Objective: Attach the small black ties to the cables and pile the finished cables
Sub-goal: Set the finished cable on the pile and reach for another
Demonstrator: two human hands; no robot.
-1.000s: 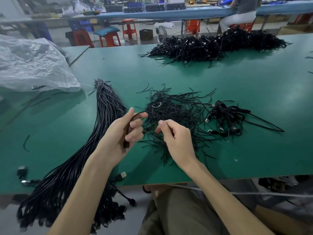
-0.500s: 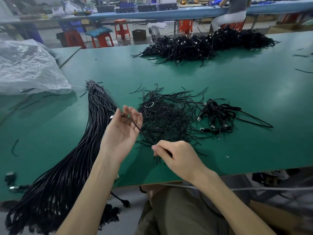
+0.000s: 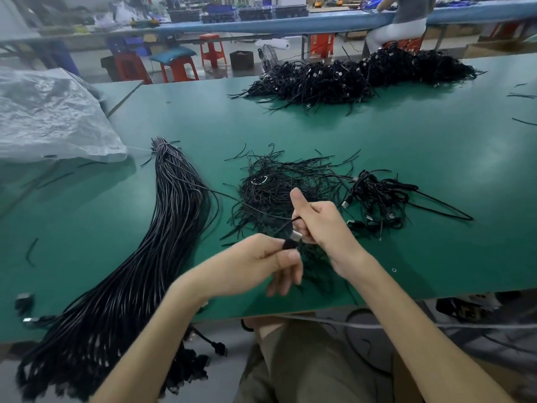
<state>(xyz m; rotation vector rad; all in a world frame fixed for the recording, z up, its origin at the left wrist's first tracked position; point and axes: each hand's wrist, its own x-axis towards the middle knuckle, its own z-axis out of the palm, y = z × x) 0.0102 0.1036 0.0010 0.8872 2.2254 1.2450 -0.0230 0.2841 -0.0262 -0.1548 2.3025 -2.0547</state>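
A long bundle of black cables [image 3: 162, 222] lies on the green table [image 3: 406, 146], its plug ends hanging over the near edge at the lower left. One thin cable [image 3: 232, 199] runs from the bundle to my hands. My left hand [image 3: 261, 266] pinches that cable's black plug end between thumb and forefinger. My right hand [image 3: 322, 225] grips the cable close beside it, thumb raised. Behind my hands sits a loose heap of small black ties [image 3: 279, 187]. To the right lies a small pile of coiled cables [image 3: 377, 199].
A big heap of black cables [image 3: 363, 77] lies at the table's far side. A crumpled clear plastic bag [image 3: 49, 114] covers the far left. Red stools [image 3: 212, 50] and a seated person [image 3: 404, 21] are beyond the table. Stray ties lie scattered at the left and right edges.
My left hand dropped from beside the bundle toward the table's near edge, now pinching the plug end. My right hand rose to meet it and closed on the same cable.
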